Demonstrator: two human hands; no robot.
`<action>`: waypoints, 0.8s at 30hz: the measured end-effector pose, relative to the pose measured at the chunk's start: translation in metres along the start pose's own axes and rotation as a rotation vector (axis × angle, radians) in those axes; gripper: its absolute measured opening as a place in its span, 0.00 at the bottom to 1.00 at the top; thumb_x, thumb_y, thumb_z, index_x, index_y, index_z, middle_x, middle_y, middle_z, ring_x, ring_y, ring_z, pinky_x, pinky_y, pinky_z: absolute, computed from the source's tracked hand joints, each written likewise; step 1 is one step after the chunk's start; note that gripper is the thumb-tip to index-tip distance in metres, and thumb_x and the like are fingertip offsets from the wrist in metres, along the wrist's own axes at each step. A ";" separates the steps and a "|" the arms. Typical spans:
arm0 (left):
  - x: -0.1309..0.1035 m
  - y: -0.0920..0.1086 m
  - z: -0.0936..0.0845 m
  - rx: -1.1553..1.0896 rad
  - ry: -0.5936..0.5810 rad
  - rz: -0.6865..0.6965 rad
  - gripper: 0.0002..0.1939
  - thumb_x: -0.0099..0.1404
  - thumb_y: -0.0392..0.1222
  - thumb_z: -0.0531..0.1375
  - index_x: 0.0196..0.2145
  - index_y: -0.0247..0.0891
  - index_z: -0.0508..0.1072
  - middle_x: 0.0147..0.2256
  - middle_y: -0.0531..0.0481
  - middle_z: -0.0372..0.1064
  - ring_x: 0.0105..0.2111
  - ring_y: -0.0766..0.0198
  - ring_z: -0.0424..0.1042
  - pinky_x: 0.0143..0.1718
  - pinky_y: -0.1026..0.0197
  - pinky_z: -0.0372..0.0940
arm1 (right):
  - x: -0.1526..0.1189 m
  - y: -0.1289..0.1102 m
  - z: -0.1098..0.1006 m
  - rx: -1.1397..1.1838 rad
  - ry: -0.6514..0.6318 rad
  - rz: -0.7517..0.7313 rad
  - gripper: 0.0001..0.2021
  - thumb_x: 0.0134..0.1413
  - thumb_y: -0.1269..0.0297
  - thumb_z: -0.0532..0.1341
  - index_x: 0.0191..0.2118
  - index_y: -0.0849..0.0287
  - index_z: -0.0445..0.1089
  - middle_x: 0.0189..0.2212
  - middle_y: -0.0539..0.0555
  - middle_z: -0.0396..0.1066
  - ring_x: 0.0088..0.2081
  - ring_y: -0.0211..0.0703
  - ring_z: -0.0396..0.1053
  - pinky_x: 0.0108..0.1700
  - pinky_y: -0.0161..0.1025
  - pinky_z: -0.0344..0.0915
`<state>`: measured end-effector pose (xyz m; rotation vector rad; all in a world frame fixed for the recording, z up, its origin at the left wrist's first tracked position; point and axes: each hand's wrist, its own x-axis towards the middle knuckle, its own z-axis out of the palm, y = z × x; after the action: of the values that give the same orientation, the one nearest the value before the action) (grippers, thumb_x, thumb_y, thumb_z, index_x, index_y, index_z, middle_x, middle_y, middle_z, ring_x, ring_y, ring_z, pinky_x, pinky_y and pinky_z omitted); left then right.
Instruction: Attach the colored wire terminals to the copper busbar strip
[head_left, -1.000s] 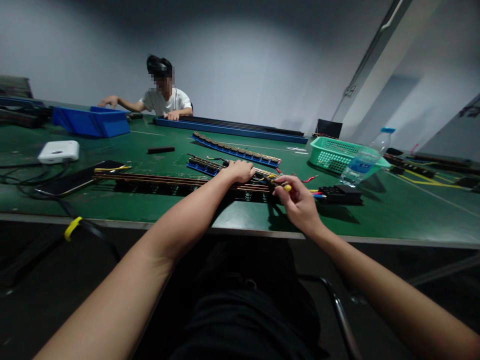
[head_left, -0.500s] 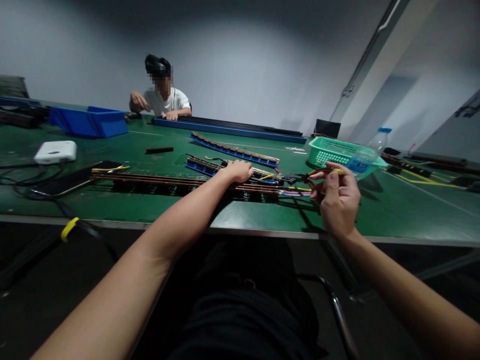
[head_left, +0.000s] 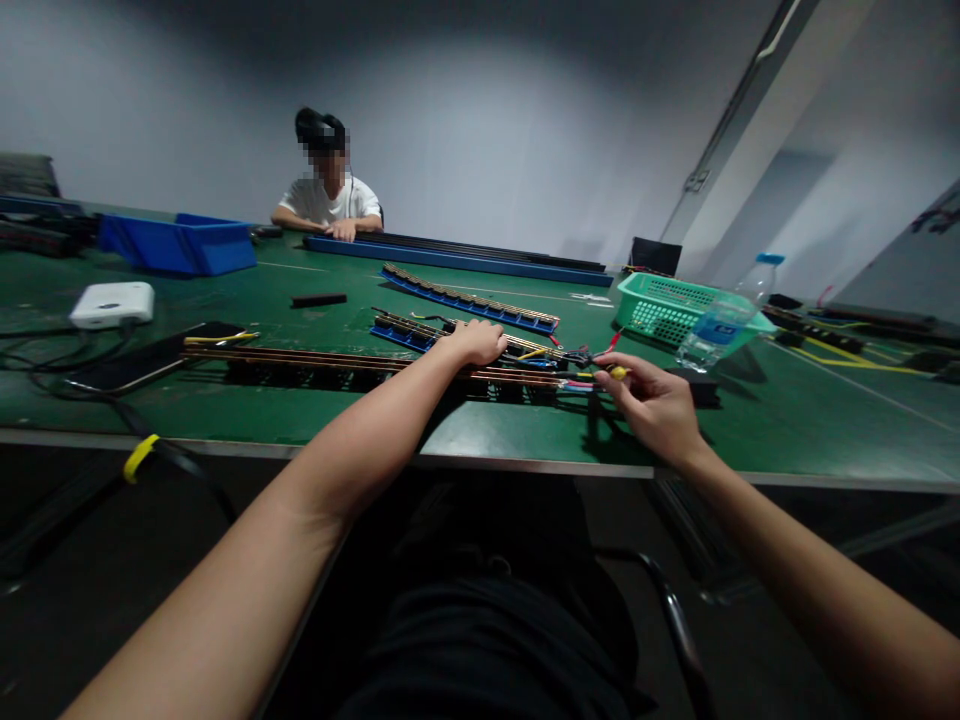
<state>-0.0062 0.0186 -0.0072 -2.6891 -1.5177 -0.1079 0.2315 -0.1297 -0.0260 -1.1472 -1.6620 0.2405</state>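
My left hand (head_left: 480,343) lies over a blue-backed strip with metal rails (head_left: 405,330), its fingers curled down around the far side. A longer strip with copper-coloured bars (head_left: 337,360) runs in front of it, under my left wrist. My right hand (head_left: 660,405) is closed in a pinch at the strips' right end, with a yellow-tipped wire (head_left: 619,372) between thumb and fingers. Beside those fingertips, a wire with a red end (head_left: 616,341) sticks up. Pink and blue wires (head_left: 577,386) come out of the long strip's end.
Behind lies another blue-backed strip (head_left: 465,298). A green basket (head_left: 652,305) and a water bottle (head_left: 720,325) stand at right. At left are a blue bin (head_left: 180,245), a white box (head_left: 112,303) and a phone (head_left: 150,362). A person (head_left: 330,200) sits across the table.
My right hand has moved left and slightly down, bringing the yellow-tipped wire closer to the strips' end. My left hand stays put. The co-worker's raised hand has come down.
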 end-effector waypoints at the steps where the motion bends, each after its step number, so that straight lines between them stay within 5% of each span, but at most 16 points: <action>1: 0.000 0.000 0.000 -0.002 0.001 -0.001 0.25 0.75 0.48 0.41 0.56 0.34 0.70 0.57 0.33 0.67 0.56 0.41 0.66 0.55 0.39 0.60 | 0.000 0.000 -0.002 -0.050 -0.075 -0.015 0.15 0.54 0.54 0.66 0.41 0.59 0.78 0.17 0.43 0.56 0.19 0.31 0.51 0.23 0.34 0.50; 5: 0.001 -0.001 0.001 -0.011 0.006 0.005 0.25 0.75 0.47 0.41 0.56 0.35 0.70 0.58 0.33 0.67 0.56 0.42 0.66 0.55 0.38 0.59 | -0.002 -0.002 -0.002 -0.083 -0.210 -0.019 0.14 0.52 0.54 0.67 0.40 0.59 0.78 0.17 0.43 0.54 0.19 0.30 0.50 0.24 0.33 0.49; 11: 0.000 0.001 0.000 -0.002 -0.004 -0.012 0.25 0.75 0.48 0.42 0.57 0.35 0.70 0.58 0.34 0.67 0.57 0.42 0.66 0.56 0.39 0.60 | -0.002 -0.005 0.011 0.324 0.382 0.152 0.20 0.52 0.46 0.66 0.44 0.53 0.68 0.27 0.46 0.67 0.19 0.31 0.56 0.19 0.32 0.52; 13: 0.000 0.001 0.000 -0.003 -0.007 -0.018 0.25 0.75 0.48 0.42 0.56 0.35 0.70 0.57 0.34 0.67 0.57 0.42 0.66 0.56 0.39 0.60 | -0.004 -0.008 0.014 0.363 0.455 0.157 0.21 0.51 0.45 0.67 0.45 0.52 0.66 0.30 0.47 0.69 0.18 0.31 0.56 0.18 0.32 0.54; 24: -0.001 -0.001 0.000 -0.011 -0.004 0.013 0.24 0.75 0.47 0.42 0.56 0.35 0.70 0.58 0.34 0.66 0.57 0.41 0.65 0.56 0.39 0.58 | -0.060 -0.059 0.012 0.375 0.341 0.090 0.16 0.60 0.52 0.63 0.52 0.47 0.68 0.34 0.50 0.71 0.20 0.32 0.60 0.19 0.33 0.59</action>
<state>-0.0076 0.0185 -0.0069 -2.7086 -1.5048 -0.1111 0.1874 -0.2021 -0.0309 -0.9196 -1.2057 0.3744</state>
